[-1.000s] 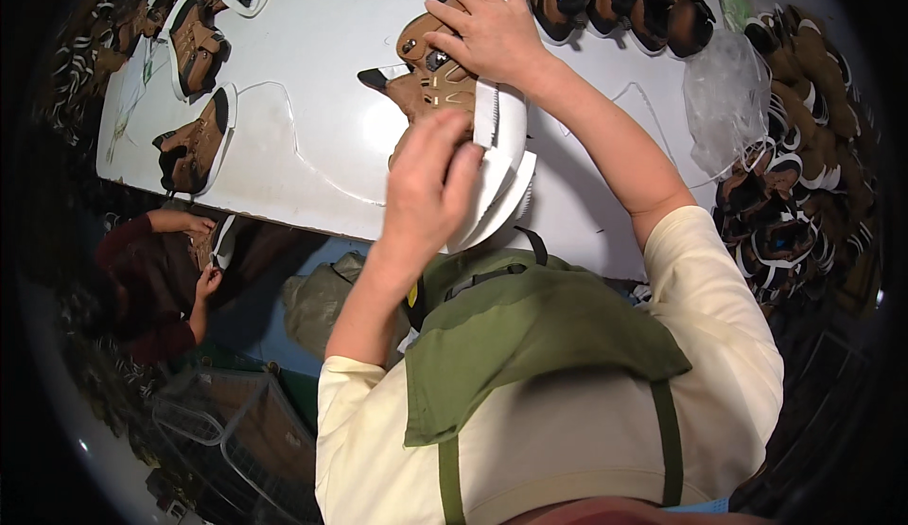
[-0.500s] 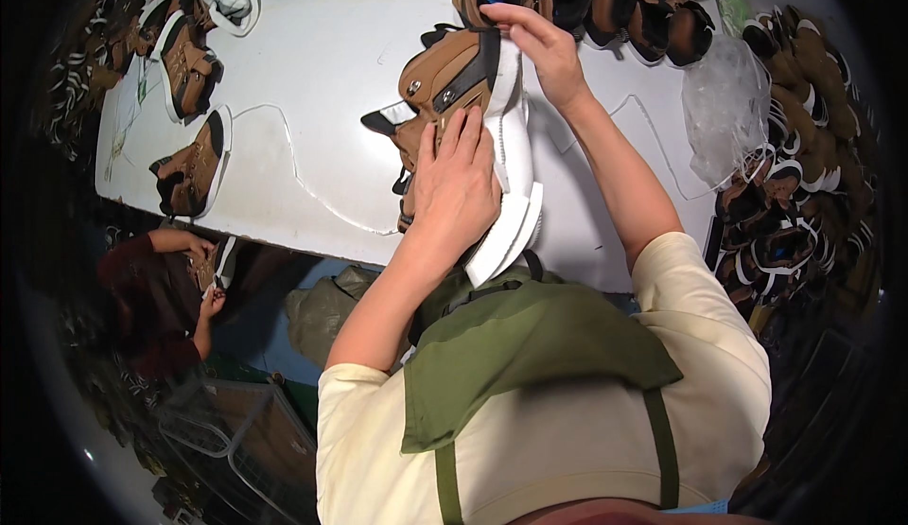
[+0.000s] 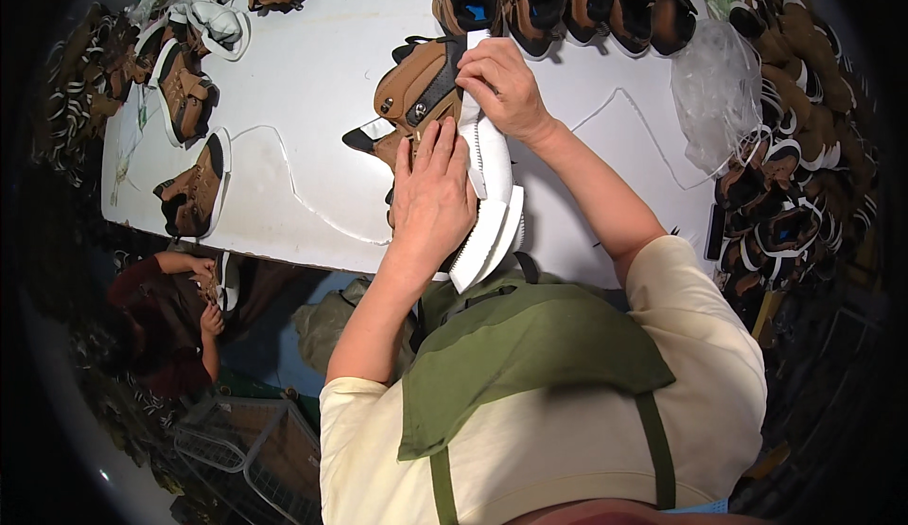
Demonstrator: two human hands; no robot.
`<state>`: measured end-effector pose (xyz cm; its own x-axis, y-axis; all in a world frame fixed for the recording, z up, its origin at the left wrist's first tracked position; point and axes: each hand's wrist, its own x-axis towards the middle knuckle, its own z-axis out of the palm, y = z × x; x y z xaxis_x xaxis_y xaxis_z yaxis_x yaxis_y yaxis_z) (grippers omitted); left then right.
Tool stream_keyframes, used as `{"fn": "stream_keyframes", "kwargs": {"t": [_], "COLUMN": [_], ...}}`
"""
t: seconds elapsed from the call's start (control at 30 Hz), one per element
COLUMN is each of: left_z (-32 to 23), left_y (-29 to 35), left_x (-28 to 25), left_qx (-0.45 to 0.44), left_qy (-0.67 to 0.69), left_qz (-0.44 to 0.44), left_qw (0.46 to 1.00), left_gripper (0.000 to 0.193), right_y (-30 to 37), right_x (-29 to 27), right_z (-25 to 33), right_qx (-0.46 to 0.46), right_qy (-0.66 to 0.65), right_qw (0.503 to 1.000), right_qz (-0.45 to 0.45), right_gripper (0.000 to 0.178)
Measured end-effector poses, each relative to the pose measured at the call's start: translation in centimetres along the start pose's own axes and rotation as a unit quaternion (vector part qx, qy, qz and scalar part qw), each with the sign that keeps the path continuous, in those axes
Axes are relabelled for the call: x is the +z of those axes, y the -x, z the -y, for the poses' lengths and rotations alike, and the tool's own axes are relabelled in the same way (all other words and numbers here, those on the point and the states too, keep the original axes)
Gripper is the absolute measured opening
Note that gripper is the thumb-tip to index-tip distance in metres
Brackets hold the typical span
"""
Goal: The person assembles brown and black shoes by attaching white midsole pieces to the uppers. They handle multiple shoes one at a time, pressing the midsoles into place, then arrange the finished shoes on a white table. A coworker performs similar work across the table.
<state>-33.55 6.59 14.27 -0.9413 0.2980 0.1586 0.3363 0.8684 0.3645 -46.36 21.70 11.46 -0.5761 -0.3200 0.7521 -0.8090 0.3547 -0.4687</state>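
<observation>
A brown and black ankle shoe (image 3: 407,85) lies on its side in front of me, its white sole edge facing right. My left hand (image 3: 433,189) rests over the upper with long, nearly straight fingers, gripping the shoe; its thumb is hidden. White sole strips (image 3: 490,161) with ridged edges run along the shoe, and their lower ends splay out above my apron. At the top of the sole edge, by the dark collar, my right hand (image 3: 501,85) has curled fingers pinching a white strip. A short piece of that strip shows beyond the fingers.
Several brown shoes (image 3: 534,14) stand in a row at the white table's (image 3: 312,80) far edge. More lie at left (image 3: 194,180). A clear plastic bag (image 3: 714,99) and piled shoes (image 3: 785,232) are at right. A co-worker's hands (image 3: 210,293) hold a shoe at lower left.
My right hand has come down from the shoe's top end, its stretched fingers now curled onto the white strip. The view has shifted slightly. My left hand stays on the shoe.
</observation>
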Motion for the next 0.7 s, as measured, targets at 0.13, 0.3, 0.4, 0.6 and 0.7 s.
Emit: {"fn": "stream_keyframes", "kwargs": {"t": [0.13,0.3,0.4,0.6,0.7], "left_z": [-0.3,-0.4,-0.6,-1.0,-1.4], "left_y": [0.4,0.9,0.8,0.7,0.6], "left_x": [-0.1,-0.5,-0.8,-1.1,-1.4], "left_qx": [-0.009,-0.015,0.011,-0.001,-0.004], "left_qy": [-0.007,-0.025,-0.012,-0.025,-0.044], "left_qz": [0.005,0.020,0.017,0.059,0.081], "left_qw": [1.000,0.999,1.000,0.998,0.996], "left_gripper": [0.045,0.046,0.046,0.049,0.050], "right_y": [0.3,5.0,10.8,10.8,6.8], "right_x": [-1.9,-10.3,-15.4,-20.7,-19.4], "right_z": [-0.2,-2.1,-4.8,-6.0,-8.6], "right_qx": [0.039,0.420,0.329,0.325,0.432], "right_qy": [0.058,0.035,0.173,0.200,0.222], "right_qw": [0.996,0.907,0.816,0.819,0.792], "right_qz": [-0.058,-0.008,0.442,0.429,0.369], "right_gripper": [0.010,0.026,0.032,0.043,0.031]}}
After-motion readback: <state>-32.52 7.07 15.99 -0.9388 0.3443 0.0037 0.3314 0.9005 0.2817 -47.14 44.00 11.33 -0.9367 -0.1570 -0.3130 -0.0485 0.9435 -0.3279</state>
